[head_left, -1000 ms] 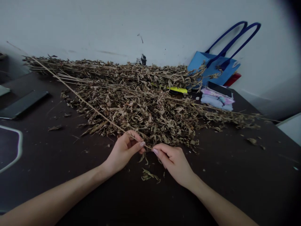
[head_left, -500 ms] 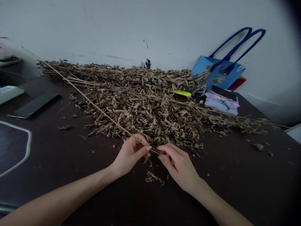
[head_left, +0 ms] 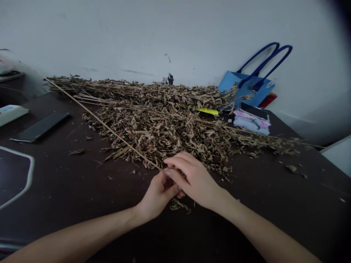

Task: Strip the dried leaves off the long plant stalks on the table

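Observation:
A long, thin, bare dried stalk [head_left: 109,129] slants from the far left down to my two hands, which meet in front of a heap of dried leafy stalks [head_left: 170,135]. My right hand [head_left: 194,179] lies partly over the left, its thumb and forefinger pinched at the stalk's near end. Curled beneath it, my left hand [head_left: 155,197] is closed around the stalk's end, most of which the fingers hide. A small bunch of dried leaves [head_left: 179,206] lies on the dark table [head_left: 115,190] just below the hands.
At the back right, a blue bag [head_left: 249,87] leans against the wall, near a folded cloth [head_left: 251,122] with a dark phone [head_left: 255,110] on it. A yellow object [head_left: 207,111] pokes from the heap. On the left lies a flat black object [head_left: 41,127] beside a white device [head_left: 12,114].
My right hand has moved left and over my left hand, onto the stalk. My left hand has shifted slightly down, and the stalk's far end sits lower. The view has shifted a little.

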Demonstrator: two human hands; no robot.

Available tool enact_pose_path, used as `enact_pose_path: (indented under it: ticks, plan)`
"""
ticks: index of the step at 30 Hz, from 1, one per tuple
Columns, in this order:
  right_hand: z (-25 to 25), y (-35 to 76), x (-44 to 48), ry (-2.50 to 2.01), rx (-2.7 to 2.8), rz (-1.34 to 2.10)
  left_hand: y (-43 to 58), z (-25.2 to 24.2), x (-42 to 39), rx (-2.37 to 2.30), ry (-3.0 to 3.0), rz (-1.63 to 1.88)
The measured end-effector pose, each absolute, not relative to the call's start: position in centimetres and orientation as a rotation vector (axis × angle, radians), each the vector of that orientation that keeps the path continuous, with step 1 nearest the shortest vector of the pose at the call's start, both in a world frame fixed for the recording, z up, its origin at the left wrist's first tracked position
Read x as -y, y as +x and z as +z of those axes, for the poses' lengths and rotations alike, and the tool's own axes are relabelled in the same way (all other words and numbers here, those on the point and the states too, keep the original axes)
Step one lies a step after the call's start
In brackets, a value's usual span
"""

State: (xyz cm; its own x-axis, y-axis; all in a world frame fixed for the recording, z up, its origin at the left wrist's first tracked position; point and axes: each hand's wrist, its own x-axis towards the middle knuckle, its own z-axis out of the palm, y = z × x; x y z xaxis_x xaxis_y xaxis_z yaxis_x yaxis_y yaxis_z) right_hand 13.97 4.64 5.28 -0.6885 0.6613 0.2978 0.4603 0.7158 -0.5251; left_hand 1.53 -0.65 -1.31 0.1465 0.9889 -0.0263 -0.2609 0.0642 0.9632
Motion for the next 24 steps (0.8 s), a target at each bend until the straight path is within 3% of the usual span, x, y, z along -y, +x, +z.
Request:
enact_pose_path:
  ticks: [7, 10, 15, 24]
  plan:
    - [5.1, 7.3, -6.1, -0.819, 2.711, 0.397, 1.2, -0.9, 1.4, -1.085, 1.194, 1.127]
    - [5.7, 7.2, -6.7, -0.733, 2.680, 0.511, 1.0, -0.7, 1.3, -1.056, 1.182, 1.085]
    - [7.6, 10.9, -7.7, -0.619, 2.625, 0.675, 0.4, -0.2, 0.7, -1.052, 1.333, 0.963]
    - [8.9, 20.6, -4.9, -0.839, 2.474, 0.329, 0.0, 0.4, 1.2, -0.862, 2.153, 0.546]
